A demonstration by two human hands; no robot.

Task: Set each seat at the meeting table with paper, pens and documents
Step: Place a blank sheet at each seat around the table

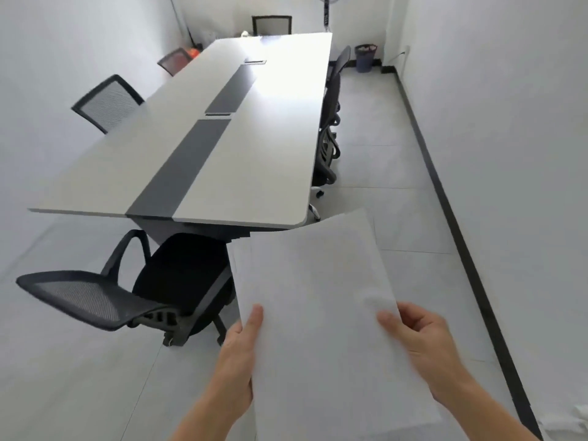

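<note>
A person is holding a stack of white paper (pixel 318 297) just off the near right corner of the tabletop (pixel 254 148), not yet touching it, with the sheets' far edges fanning slightly. The left hand (pixel 238 354) is pinching the stack's left edge, its grip pressing thumb on top and fingers underneath. The right hand (pixel 423 342) is pinching the right edge in the same grip. A black mesh office chair (pixel 178 281) is standing at the tabletop's near end, turned sideways. More chairs (pixel 108 103) are sitting along the tabletop's left side, others (pixel 331 122) are tucked in along its right side, and one (pixel 272 25) is standing at its far end. A waste bin (pixel 366 57) is standing beyond the tabletop's far right corner.
</note>
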